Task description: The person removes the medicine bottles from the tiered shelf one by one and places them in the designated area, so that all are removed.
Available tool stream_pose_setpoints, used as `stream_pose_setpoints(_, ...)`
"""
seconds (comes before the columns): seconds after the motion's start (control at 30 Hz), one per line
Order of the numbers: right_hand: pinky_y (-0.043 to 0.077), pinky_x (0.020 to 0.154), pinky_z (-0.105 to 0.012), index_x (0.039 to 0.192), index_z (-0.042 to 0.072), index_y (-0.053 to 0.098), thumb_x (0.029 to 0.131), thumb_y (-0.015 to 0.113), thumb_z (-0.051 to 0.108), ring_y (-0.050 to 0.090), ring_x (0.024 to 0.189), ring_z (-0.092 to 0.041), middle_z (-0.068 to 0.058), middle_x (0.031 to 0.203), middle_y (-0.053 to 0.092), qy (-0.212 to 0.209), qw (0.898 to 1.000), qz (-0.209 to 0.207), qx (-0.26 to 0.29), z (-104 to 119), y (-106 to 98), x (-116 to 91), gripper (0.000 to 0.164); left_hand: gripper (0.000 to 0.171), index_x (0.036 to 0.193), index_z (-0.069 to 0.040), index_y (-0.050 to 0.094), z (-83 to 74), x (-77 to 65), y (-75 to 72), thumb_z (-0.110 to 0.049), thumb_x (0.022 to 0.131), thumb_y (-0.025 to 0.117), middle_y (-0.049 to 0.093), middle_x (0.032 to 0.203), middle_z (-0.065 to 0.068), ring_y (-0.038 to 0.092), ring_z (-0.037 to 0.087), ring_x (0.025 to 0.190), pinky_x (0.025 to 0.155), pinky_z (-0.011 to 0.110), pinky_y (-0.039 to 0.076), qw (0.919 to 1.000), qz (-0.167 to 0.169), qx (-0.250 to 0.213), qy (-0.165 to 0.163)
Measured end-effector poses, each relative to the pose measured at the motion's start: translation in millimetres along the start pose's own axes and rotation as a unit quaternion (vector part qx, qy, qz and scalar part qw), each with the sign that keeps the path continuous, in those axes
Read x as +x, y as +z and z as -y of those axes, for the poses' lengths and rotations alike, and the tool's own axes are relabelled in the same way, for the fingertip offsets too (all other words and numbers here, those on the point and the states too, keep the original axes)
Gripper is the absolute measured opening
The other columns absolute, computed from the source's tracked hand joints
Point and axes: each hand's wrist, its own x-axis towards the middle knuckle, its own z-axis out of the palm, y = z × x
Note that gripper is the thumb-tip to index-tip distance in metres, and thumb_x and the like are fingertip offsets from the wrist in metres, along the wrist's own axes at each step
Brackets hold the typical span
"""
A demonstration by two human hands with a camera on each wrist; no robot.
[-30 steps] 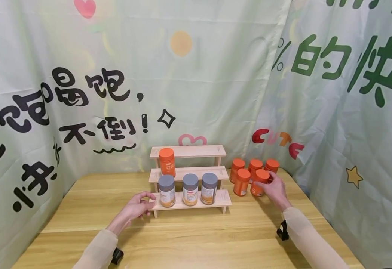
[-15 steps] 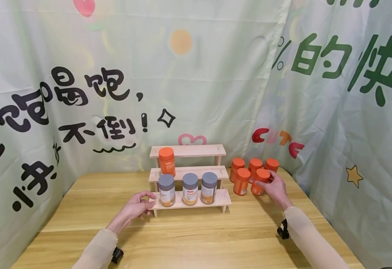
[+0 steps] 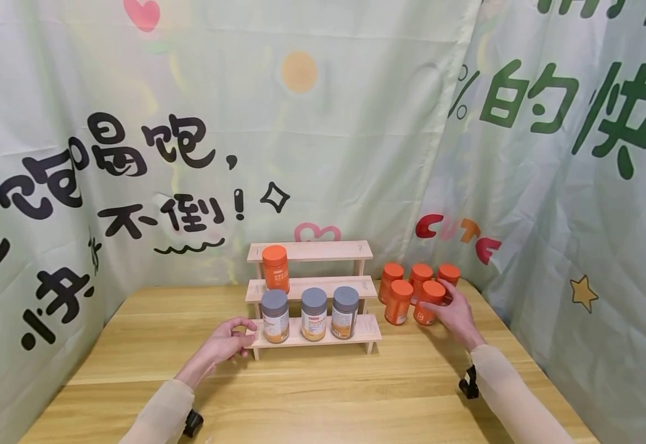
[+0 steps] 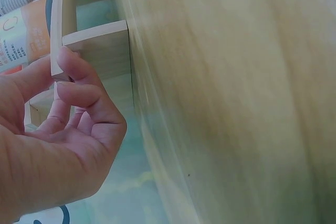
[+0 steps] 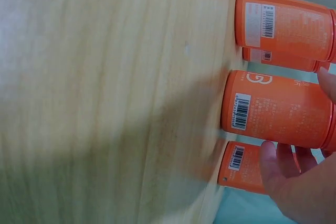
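My left hand (image 3: 224,343) pinches the left end of the lowest step of a three-tier wooden display stand (image 3: 368,328); in the left wrist view, thumb and fingers lie on both sides of the board (image 4: 59,30). At the right, my right hand (image 3: 456,312) holds the front-right orange bottle (image 3: 424,314) near its lid, the bottle still upright on the table. From the right wrist camera, the fingers (image 5: 269,163) reach along one side of this orange bottle (image 5: 278,109) and the thumb is across from them. Part of its lid is out of frame there.
Three grey-lidded bottles (image 3: 314,314) stand on the lowest step, and one orange bottle (image 3: 275,269) on the middle step's left. Several more orange bottles (image 3: 398,302) cluster around the held one. A printed curtain (image 3: 356,123) hangs behind the wooden table (image 3: 301,401).
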Motion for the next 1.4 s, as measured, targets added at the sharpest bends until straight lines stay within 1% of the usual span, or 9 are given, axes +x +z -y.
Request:
stream_pose_setpoints(0.2, 0.033, 0.114, -0.051, 0.156, 0.011, 0.022, 0.087, 0.075, 0.025, 0.034, 0.142, -0.037, -0.019, 0.157, 0.031, -0.031, 0.999, 0.000, 0.017, 4.6, -4.2, -2.7, 0.088, 0.027, 0.114, -0.010, 0.058, 0.7, 0.2, -0.3, -0.018, 0.091, 0.068, 0.060, 0.075, 0.005, 0.058, 0.016, 0.061, 0.050, 0.027, 0.043, 1.0000, 0.001, -0.001, 0.003)
stream_pose_setpoints(0.27, 0.038, 0.111, -0.042, 0.155, 0.012, 0.026, 0.088, 0.074, 0.031, 0.036, 0.140, -0.034, -0.017, 0.156, 0.035, -0.037, 0.999, -0.017, 0.021, 8.1, -6.5, -3.5, 0.084, 0.027, 0.114, -0.010, 0.058, 0.6, 0.3, -0.3, -0.018, 0.091, 0.068, 0.060, 0.075, 0.005, 0.058, 0.016, 0.061, 0.050, 0.027, 0.043, 1.0000, 0.000, -0.001, 0.003)
stream_pose_setpoints(0.37, 0.048, 0.095, -0.024, 0.153, 0.014, 0.033, 0.089, 0.071, 0.036, 0.041, 0.134, -0.030, -0.016, 0.151, 0.042, -0.031, 0.997, -0.052, 0.046, 15.9, -8.9, -5.7, 0.077, 0.027, 0.114, -0.010, 0.058, 0.6, 0.4, 0.2, -0.018, 0.091, 0.068, 0.060, 0.075, 0.006, 0.058, 0.016, 0.061, 0.049, 0.026, 0.042, 1.0000, 0.000, 0.000, 0.001)
stream_pose_setpoints(0.47, 0.046, 0.080, -0.008, 0.148, 0.015, 0.042, 0.089, 0.071, 0.037, 0.044, 0.128, -0.025, -0.016, 0.145, 0.049, -0.025, 0.992, -0.096, 0.078, 24.1, -8.9, -6.4, 0.069, 0.027, 0.114, -0.010, 0.058, 1.3, 1.1, 0.8, -0.018, 0.091, 0.068, 0.060, 0.076, 0.007, 0.058, 0.016, 0.061, 0.048, 0.026, 0.042, 1.0000, 0.001, 0.000, 0.001)
stream_pose_setpoints(0.67, 0.046, 0.075, -0.006, 0.138, 0.011, 0.055, 0.090, 0.070, 0.037, 0.051, 0.107, -0.006, -0.008, 0.131, 0.059, -0.027, 0.986, -0.132, 0.099, 45.5, -7.3, -9.0, 0.057, 0.026, 0.114, -0.010, 0.058, 0.3, 1.3, 1.8, -0.017, 0.091, 0.068, 0.060, 0.076, 0.007, 0.058, 0.017, 0.061, 0.048, 0.026, 0.041, 1.0000, 0.000, -0.003, -0.005)
stream_pose_setpoints(0.8, 0.049, 0.074, -0.010, 0.134, 0.005, 0.057, 0.092, 0.069, 0.029, 0.055, 0.093, 0.000, 0.004, 0.113, 0.062, -0.034, 0.983, -0.116, 0.136, 57.9, -2.4, -11.0, 0.050, 0.025, 0.114, -0.011, 0.058, -0.8, 0.3, 2.0, -0.016, 0.091, 0.067, 0.061, 0.077, 0.008, 0.058, 0.017, 0.061, 0.049, 0.027, 0.041, 0.9999, -0.005, -0.005, -0.011)
stream_pose_setpoints(1.0, 0.052, 0.076, -0.015, 0.127, 0.001, 0.061, 0.093, 0.068, 0.020, 0.059, 0.088, -0.004, 0.018, 0.097, 0.065, -0.039, 0.982, -0.081, 0.168, 77.6, 9.4, -12.5, 0.039, 0.025, 0.114, -0.012, 0.059, -3.0, 2.8, 1.4, -0.018, 0.091, 0.068, 0.061, 0.076, 0.007, 0.058, 0.017, 0.062, 0.050, 0.027, 0.042, 0.9999, -0.008, 0.000, -0.009)
stream_pose_setpoints(1.2, 0.053, 0.076, -0.021, 0.128, 0.008, 0.060, 0.094, 0.066, 0.029, 0.061, 0.092, -0.012, 0.009, 0.109, 0.063, -0.037, 0.990, 0.011, 0.134, 100.3, 24.5, -15.0, 0.040, 0.025, 0.113, -0.011, 0.059, -3.3, 3.0, 1.1, -0.016, 0.090, 0.067, 0.061, 0.076, 0.006, 0.058, 0.017, 0.062, 0.050, 0.026, 0.042, 0.9999, -0.010, -0.004, -0.011)
stream_pose_setpoints(1.4, 0.055, 0.087, -0.031, 0.127, 0.005, 0.061, 0.094, 0.067, 0.029, 0.062, 0.093, -0.010, 0.004, 0.108, 0.066, -0.077, 0.987, 0.074, 0.122, 124.4, 43.5, -18.1, 0.041, 0.025, 0.114, -0.010, 0.058, -0.5, 1.9, 0.8, -0.014, 0.091, 0.067, 0.061, 0.074, 0.006, 0.058, 0.016, 0.061, 0.049, 0.025, 0.041, 1.0000, 0.000, -0.005, -0.007)
